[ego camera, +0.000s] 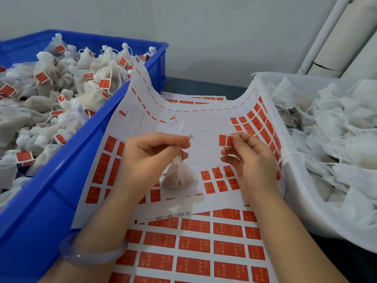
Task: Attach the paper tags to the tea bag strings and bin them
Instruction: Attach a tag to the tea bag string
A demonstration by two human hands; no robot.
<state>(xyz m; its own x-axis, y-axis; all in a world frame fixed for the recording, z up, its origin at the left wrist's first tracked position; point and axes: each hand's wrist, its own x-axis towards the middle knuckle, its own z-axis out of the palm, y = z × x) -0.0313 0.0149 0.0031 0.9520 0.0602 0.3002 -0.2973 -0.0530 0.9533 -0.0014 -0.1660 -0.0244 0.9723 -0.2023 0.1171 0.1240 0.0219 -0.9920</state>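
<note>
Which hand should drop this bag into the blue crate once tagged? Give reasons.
Left. The left hand already holds the tea bag, and the blue crate of tagged bags lies on its side. The right hand pinches the red tag, farther away.

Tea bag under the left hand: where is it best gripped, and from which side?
At the gathered neck, from above. The tea bag rests upright on the tag sheet, with its soft bulging body below and its tied neck and string pointing up, where the left hand pinches it. The right hand pinches a red tag.
</note>
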